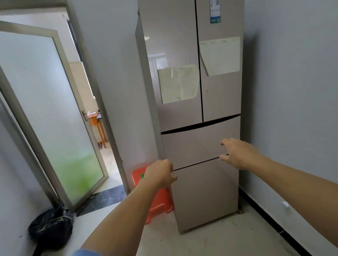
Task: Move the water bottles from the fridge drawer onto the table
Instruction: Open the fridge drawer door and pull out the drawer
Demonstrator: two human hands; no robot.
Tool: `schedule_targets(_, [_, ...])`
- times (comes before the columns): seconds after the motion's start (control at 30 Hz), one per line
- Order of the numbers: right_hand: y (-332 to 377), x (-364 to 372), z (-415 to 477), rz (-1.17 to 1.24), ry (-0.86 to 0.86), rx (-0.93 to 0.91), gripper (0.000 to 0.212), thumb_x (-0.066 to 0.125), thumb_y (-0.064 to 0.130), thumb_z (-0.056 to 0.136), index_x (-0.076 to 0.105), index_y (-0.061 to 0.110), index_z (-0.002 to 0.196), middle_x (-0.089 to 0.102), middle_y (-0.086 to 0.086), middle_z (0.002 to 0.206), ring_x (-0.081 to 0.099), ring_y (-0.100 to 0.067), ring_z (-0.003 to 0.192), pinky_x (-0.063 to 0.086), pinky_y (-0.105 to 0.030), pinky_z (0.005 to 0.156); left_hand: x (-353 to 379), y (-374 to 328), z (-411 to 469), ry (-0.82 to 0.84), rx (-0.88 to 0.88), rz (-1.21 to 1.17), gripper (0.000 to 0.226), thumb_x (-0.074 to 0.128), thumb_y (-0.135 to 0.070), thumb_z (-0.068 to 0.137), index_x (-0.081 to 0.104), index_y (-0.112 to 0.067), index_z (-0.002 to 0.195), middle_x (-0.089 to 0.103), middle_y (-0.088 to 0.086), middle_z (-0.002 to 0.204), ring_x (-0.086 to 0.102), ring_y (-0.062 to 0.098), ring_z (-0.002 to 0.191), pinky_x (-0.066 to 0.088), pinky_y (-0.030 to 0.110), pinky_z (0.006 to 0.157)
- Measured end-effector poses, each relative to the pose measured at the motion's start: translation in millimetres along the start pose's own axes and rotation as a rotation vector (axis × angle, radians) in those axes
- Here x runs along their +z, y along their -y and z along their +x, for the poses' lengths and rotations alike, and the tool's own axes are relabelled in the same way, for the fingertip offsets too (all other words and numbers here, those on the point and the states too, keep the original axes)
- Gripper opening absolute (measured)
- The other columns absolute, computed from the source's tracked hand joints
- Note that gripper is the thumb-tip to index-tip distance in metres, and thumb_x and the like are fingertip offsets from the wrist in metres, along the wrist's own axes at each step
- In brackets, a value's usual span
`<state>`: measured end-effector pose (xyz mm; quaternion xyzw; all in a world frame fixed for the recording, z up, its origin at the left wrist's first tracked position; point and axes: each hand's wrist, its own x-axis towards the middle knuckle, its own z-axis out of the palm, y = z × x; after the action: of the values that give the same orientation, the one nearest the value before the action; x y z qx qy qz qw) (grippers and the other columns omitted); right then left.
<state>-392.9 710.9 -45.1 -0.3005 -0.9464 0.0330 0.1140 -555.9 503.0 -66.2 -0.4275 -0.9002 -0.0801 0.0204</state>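
A tall beige fridge (200, 109) stands against the grey wall, with two upper doors and two drawers below, all closed. The middle drawer (197, 145) has a dark gap along its top and bottom edges. My left hand (160, 175) is curled at the left end of the seam under that drawer; whether it grips the edge is unclear. My right hand (237, 153) is spread open in front of the drawer's right side, fingers near the lower seam. No water bottles and no table are in view.
An orange plastic stool (159, 205) stands against the fridge's left side. A black rubbish bag (51, 228) lies on the floor at the left wall. A frosted glass door (43, 116) is swung open to the left, with the doorway beyond. Bare floor lies before the fridge.
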Motion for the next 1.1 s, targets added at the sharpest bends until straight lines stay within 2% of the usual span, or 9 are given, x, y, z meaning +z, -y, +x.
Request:
schedule_targets(0.13, [-19.2, 32.4, 79.2, 0.006, 0.005, -0.035, 0.051, 0.051, 0.042, 0.094, 0.037, 0.022, 0.139, 0.052, -0.005, 0.130, 0.055, -0.026, 0.112, 0.048, -0.037, 0.084, 23.2, 11.6, 74.9, 0.010, -0.038, -0.015, 0.025, 0.059, -0.034, 0.085, 0.064, -0.015, 0.101, 0.065, 0.004, 0.098, 0.061, 0.023, 0.085, 0.048, 0.033, 0.067])
schedule_targets(0.3, [-47.4, 69.5, 178.1, 0.042, 0.041, -0.057, 0.051, 0.051, 0.042, 0.094, 0.038, 0.022, 0.139, 0.052, -0.004, 0.131, 0.056, -0.025, 0.112, 0.049, -0.037, 0.086, 48.2, 19.6, 165.4, 0.045, -0.111, -0.072, 0.025, 0.059, -0.038, 0.083, 0.065, -0.016, 0.094, 0.067, 0.005, 0.094, 0.063, 0.024, 0.082, 0.056, 0.040, 0.074])
schedule_targets(0.47, [-55.4, 99.0, 261.7, 0.040, 0.109, -0.086, 0.048, 0.051, 0.043, 0.094, 0.041, 0.021, 0.135, 0.053, -0.004, 0.128, 0.055, -0.025, 0.111, 0.050, -0.040, 0.087, 70.9, 41.5, 237.5, 0.049, -0.185, -0.176, 0.031, 0.057, -0.046, 0.087, 0.066, -0.018, 0.094, 0.066, 0.003, 0.096, 0.061, 0.024, 0.085, 0.051, 0.036, 0.075])
schedule_targets(0.6, [-48.2, 125.9, 324.5, 0.028, 0.125, -0.130, 0.048, 0.051, 0.045, 0.093, 0.042, 0.020, 0.134, 0.053, -0.005, 0.128, 0.054, -0.027, 0.113, 0.048, -0.039, 0.087, 93.5, 71.9, 294.1, 0.047, -0.277, -0.310, 0.039, 0.049, -0.051, 0.092, 0.064, -0.015, 0.085, 0.064, 0.001, 0.080, 0.062, 0.021, 0.075, 0.048, 0.034, 0.067])
schedule_targets(0.67, [-42.2, 142.6, 354.7, 0.026, 0.133, -0.146, 0.050, 0.050, 0.046, 0.093, 0.042, 0.020, 0.135, 0.052, -0.006, 0.129, 0.053, -0.028, 0.115, 0.047, -0.040, 0.089, 105.8, 86.7, 323.8, 0.041, -0.297, -0.351, 0.043, 0.045, -0.052, 0.094, 0.063, -0.014, 0.084, 0.061, 0.001, 0.076, 0.061, 0.022, 0.074, 0.052, 0.036, 0.071])
schedule_targets(0.77, [-30.7, 169.5, 398.0, 0.013, 0.135, -0.164, 0.050, 0.050, 0.046, 0.094, 0.043, 0.019, 0.136, 0.051, -0.007, 0.131, 0.052, -0.028, 0.117, 0.047, -0.040, 0.089, 125.1, 108.2, 371.9, -0.014, -0.311, -0.418, 0.050, 0.039, -0.056, 0.094, 0.062, -0.012, 0.093, 0.065, 0.006, 0.085, 0.062, 0.028, 0.083, 0.052, 0.045, 0.081])
schedule_targets(0.93, [-13.9, 214.3, 462.4, 0.014, 0.108, -0.153, 0.049, 0.046, 0.046, 0.096, 0.044, 0.016, 0.135, 0.048, -0.007, 0.131, 0.047, -0.027, 0.119, 0.045, -0.039, 0.091, 145.4, 130.6, 444.9, -0.165, -0.387, -0.533, 0.063, 0.031, -0.061, 0.094, 0.048, -0.007, 0.122, 0.060, 0.016, 0.114, 0.057, 0.035, 0.105, 0.046, 0.044, 0.089])
schedule_targets(1.03, [-11.3, 240.8, 483.0, 0.055, 0.055, -0.176, 0.052, 0.044, 0.046, 0.097, 0.040, 0.017, 0.140, 0.044, -0.005, 0.137, 0.039, -0.025, 0.127, 0.040, -0.038, 0.099, 161.3, 140.6, 478.4, -0.214, -0.443, -0.647, 0.069, 0.024, -0.067, 0.091, 0.045, -0.009, 0.124, 0.055, 0.016, 0.124, 0.054, 0.035, 0.112, 0.044, 0.047, 0.096])
schedule_targets(1.1, [-13.0, 254.3, 492.4, 0.075, 0.064, -0.186, 0.055, 0.042, 0.046, 0.098, 0.035, 0.018, 0.144, 0.040, -0.006, 0.140, 0.033, -0.025, 0.133, 0.038, -0.037, 0.102, 174.3, 145.6, 493.1, -0.231, -0.462, -0.725, 0.073, 0.020, -0.073, 0.087, 0.046, -0.014, 0.121, 0.058, 0.013, 0.123, 0.055, 0.034, 0.112, 0.044, 0.049, 0.098])
